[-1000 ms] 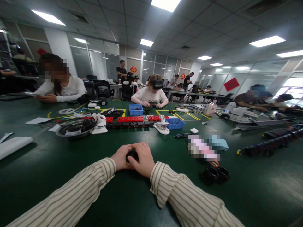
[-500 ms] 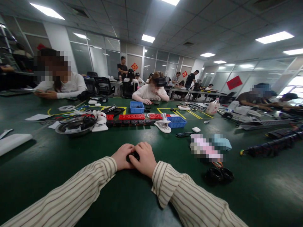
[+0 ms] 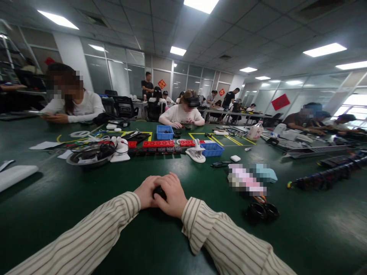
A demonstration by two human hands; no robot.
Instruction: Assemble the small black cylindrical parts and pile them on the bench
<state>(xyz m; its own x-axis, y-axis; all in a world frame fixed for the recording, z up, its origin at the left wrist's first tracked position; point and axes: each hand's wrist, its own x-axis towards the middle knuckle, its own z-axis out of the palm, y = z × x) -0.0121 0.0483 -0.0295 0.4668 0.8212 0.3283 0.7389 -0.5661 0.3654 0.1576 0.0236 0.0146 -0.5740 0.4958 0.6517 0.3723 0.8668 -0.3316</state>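
Note:
A small, rounded, glossy black object (image 3: 159,193) shows between my two hands, low over the green table (image 3: 126,236). My left hand (image 3: 145,192) is closed around its left side. From the right, my right hand (image 3: 172,194) curves over it, thumb toward me and fingers on the far side, close against the left hand. Most of the black object is covered by the fingers, so its exact kind cannot be made out. Both forearms are in striped, cream-coloured sleeves.
Beyond my hands are a metal bowl (image 3: 86,162) of cables, red power strips (image 3: 158,144), a white clip stand (image 3: 196,152) and a blue bin (image 3: 212,149). Two black rings (image 3: 263,211) lie to the right. A person in a headset (image 3: 182,111) sits opposite.
My hands have turned slightly around the black object, and my right fingers now reach further over it. The whole view has shifted a little.

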